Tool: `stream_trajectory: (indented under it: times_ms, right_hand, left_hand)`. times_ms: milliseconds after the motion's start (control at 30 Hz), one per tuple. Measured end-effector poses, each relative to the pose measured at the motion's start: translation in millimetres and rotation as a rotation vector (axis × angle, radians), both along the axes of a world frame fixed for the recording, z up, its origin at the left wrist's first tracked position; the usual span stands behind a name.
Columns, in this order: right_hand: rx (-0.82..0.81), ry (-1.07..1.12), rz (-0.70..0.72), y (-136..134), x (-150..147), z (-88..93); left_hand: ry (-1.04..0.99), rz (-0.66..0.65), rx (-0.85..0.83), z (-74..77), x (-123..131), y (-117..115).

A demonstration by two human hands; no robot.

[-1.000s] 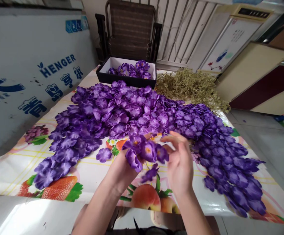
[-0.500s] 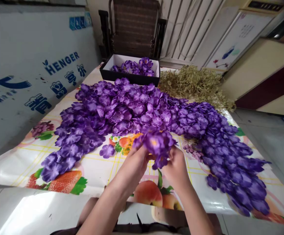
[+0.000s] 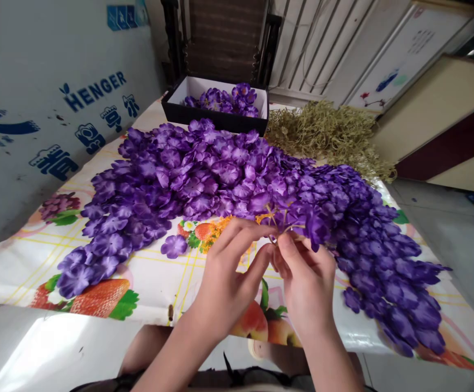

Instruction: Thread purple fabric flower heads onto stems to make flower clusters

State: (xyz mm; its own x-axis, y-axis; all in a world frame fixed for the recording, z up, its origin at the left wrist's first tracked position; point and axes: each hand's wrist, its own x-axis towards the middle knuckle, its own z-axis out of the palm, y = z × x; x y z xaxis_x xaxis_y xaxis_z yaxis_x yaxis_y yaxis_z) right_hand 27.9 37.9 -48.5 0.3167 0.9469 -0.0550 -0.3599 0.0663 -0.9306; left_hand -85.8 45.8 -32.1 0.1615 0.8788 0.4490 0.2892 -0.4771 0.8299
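Observation:
In front of the petal pile, my right hand (image 3: 308,275) is closed around the thin stems of a purple artificial flower bunch (image 3: 317,226), its blooms tipped away and to the right. My left hand (image 3: 231,267) has its thumb and fingertips pinched at the same stems, close to the right fingertips. Pale green stems fan out above the fingers. Behind them spreads a wide heap of loose purple fabric petals (image 3: 196,185). One single petal piece (image 3: 174,246) lies apart, left of my left hand. Small orange bits (image 3: 216,234) show just beyond the left fingers.
A black box (image 3: 216,117) with a white inside holds several purple flower bunches at the back. Beside it lies a tangled pile of green stems (image 3: 327,130). A chair (image 3: 226,41) stands behind the fruit-print tablecloth (image 3: 147,272), and a white printed panel (image 3: 57,71) borders the left.
The flower bunch has turned, so its stems now show above my fingers and its blooms lean right. Both hands have shifted slightly, with the fingertips closer together.

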Motion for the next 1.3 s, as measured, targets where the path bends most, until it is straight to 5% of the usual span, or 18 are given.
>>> stream_trajectory:
  times_ms: [133,567,967,1300]
  right_hand:
    - [0.124,-0.223,-0.064,-5,1,-0.2]
    - [0.363,-0.907,-0.2,-14,3,14.8]
    - [0.506,-1.319,-0.512,-27,0,11.2]
    - [0.396,-1.222,-0.533,-48,-14,4.1]
  left_hand:
    - [0.106,-0.01,0.11,1.7,-2,0]
    - [0.095,-0.219,0.046,6.4,-11,0]
    - [-0.02,-0.077,-0.063,11.2,1,-21]
    - [-0.089,0.104,0.015,6.7,4,-35]
